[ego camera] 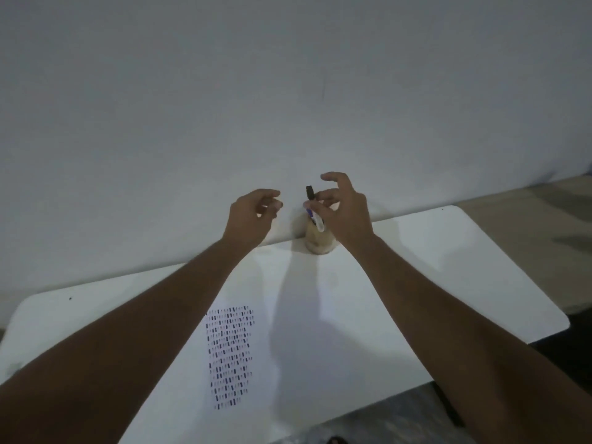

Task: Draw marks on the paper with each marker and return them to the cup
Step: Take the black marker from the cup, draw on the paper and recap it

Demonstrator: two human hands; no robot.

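A pale cup (pixel 320 244) stands at the table's far edge against the wall. A marker (pixel 315 219) with a white barrel, a blue band and a dark top end leans in it. My right hand (pixel 344 216) is over the cup, thumb and forefinger pinched on the marker's upper part and the other fingers spread. My left hand (pixel 251 216) hovers just left of the cup, fingers loosely curled and holding nothing. The paper (pixel 230 357) lies near the front of the table, between my forearms. It is covered with several rows of short dark, blue and reddish marks.
The white table (pixel 448 267) has rounded corners and runs to the grey wall (pixel 288 91). Brownish floor (pixel 544 219) shows to the right, and dark floor lies below the table's front edge.
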